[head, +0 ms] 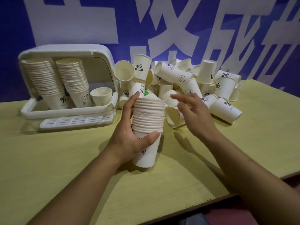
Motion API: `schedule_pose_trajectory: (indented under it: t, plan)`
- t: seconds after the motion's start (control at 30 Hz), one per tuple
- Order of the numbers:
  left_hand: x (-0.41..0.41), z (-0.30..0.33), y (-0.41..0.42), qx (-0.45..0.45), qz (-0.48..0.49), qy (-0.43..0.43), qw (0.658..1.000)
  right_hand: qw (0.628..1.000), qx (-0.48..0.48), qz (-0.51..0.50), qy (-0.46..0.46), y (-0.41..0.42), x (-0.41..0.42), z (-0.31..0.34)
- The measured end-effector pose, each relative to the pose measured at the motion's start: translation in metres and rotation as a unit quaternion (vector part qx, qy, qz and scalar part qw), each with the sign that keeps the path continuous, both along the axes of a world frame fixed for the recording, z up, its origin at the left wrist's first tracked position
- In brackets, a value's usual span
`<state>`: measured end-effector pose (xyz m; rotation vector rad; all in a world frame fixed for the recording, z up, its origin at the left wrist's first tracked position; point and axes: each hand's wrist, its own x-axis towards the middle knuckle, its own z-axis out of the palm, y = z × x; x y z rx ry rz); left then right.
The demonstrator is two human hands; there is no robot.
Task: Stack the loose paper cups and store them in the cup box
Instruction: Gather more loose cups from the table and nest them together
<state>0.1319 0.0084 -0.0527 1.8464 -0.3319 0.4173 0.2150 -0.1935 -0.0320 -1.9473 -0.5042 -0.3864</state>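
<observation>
Paper cup stack (146, 127) gripped in left hand (129, 138), fingers and thumb curled round it, right of the cup box (68, 85). Right hand (193, 114) spread, hovering beside stack's rim, holding nothing. Loose cups (186, 78) piled behind the stack on yellow table (56, 159).

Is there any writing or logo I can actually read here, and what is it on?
"%" with a blurred line under it: cup in the box, cups at the right of the pile.
"Be...", rest hidden: pile cup behind the left hand.
Panda, with tiny unreadable text: upright cup.
Smiley: lying cup.
Rabbit: cup in the box.
Large white characters, cropped, unreadable: blue wall.
</observation>
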Motion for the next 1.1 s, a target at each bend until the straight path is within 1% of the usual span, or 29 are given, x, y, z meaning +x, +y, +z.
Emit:
schedule_pose_trajectory:
  t: [0.07,0.17,0.23,0.37,0.4,0.43,0.47,0.5,0.53,0.57,0.63,0.77,0.87,0.93,1.0,1.1]
  plan:
    - [0.001,0.000,0.003,-0.009,0.023,-0.005,1.000,0.991,-0.119,-0.046,-0.037,-0.015,0.016,-0.012]
    - [0.004,-0.002,0.007,-0.014,0.039,-0.005,0.999,0.963,-0.266,-0.035,-0.022,-0.029,0.028,-0.028]
    - [0.004,-0.002,0.007,-0.003,0.041,-0.006,0.999,0.946,-0.322,-0.035,-0.007,-0.031,0.031,-0.032]
    - [0.000,0.001,0.003,0.017,0.026,0.006,1.000,0.907,-0.403,-0.110,-0.058,-0.028,0.035,-0.032]
    - [-0.001,0.002,0.002,0.015,0.016,0.012,1.000,0.908,-0.399,-0.113,-0.061,-0.028,0.034,-0.031]
    - [-0.001,0.002,0.002,0.014,0.002,0.020,1.000,0.926,-0.361,-0.095,-0.058,-0.027,0.033,-0.031]
    - [-0.001,0.002,0.002,0.015,-0.016,0.027,0.999,0.956,-0.282,-0.058,-0.051,-0.027,0.030,-0.029]
    - [-0.002,0.002,0.002,0.020,-0.036,0.035,0.999,0.984,-0.171,-0.012,-0.041,-0.026,0.025,-0.024]
    - [-0.002,0.003,0.002,0.027,-0.057,0.044,0.997,0.997,-0.062,0.028,-0.025,-0.024,0.019,-0.018]
    - [-0.003,0.003,0.002,0.036,-0.075,0.054,0.995,0.999,0.014,0.052,-0.007,-0.023,0.013,-0.011]
    - [-0.004,0.004,0.001,0.049,-0.101,0.071,0.991,0.994,0.088,0.067,0.024,-0.017,0.003,0.000]
    - [-0.004,0.005,-0.001,0.062,-0.120,0.088,0.987,0.984,0.137,0.096,0.060,-0.002,-0.013,0.011]
    - [-0.004,0.006,0.000,0.060,-0.093,0.084,0.990,0.977,0.137,0.126,0.107,0.008,-0.017,0.006]
    - [-0.004,0.006,0.001,0.059,-0.068,0.074,0.993,0.973,0.145,0.137,0.114,0.012,-0.020,0.001]
    - [-0.003,0.006,0.003,0.057,-0.048,0.052,0.996,0.977,0.135,0.123,0.113,0.010,-0.024,-0.001]
    - [-0.002,0.006,0.004,0.044,-0.050,0.042,0.997,0.982,0.094,0.115,0.118,0.001,-0.027,-0.001]
